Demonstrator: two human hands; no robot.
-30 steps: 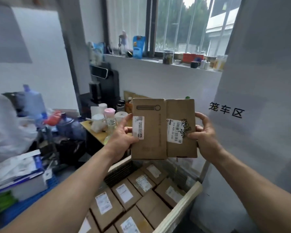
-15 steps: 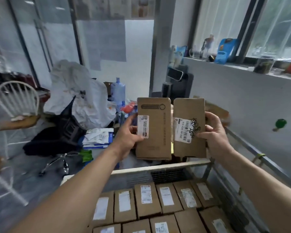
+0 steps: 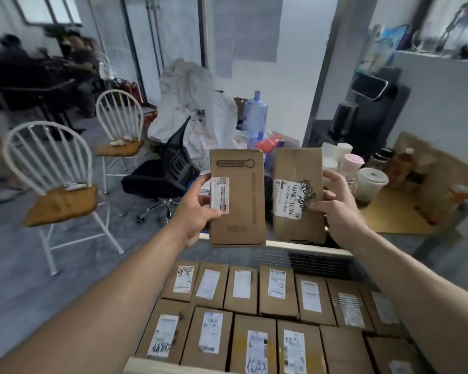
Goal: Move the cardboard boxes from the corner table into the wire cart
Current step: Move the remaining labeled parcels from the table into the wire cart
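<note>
White label [image 3: 286, 198] on the box [image 3: 297, 163] in my right hand [image 3: 339, 209] reads 516-K20-00-030; marker scrawl [image 3: 307, 195] across it illegible to me.

Left box [image 3: 237, 197]: brown cardboard, matt, smooth face; white paper label, slight sheen.
Right box [image 3: 297, 195]: same matt cardboard, creased lengthwise; white paper label, black marker scrawl across it.
Boxes in the cart [image 3: 277, 306]: matt brown cardboard, white paper labels.
Wire cart [image 3: 316, 261]: dark wire mesh wall, pale smooth top rail.
Chairs [image 3: 49, 168]: white-painted spindles, metal or wood not clear; tan cloth seat pads.
Office chair [image 3: 170, 168]: black fabric, shiny metal base.
Water jug [image 3: 255, 114]: translucent bluish plastic.
Desk [image 3: 395, 211]: smooth yellowish wood-look top.
</note>
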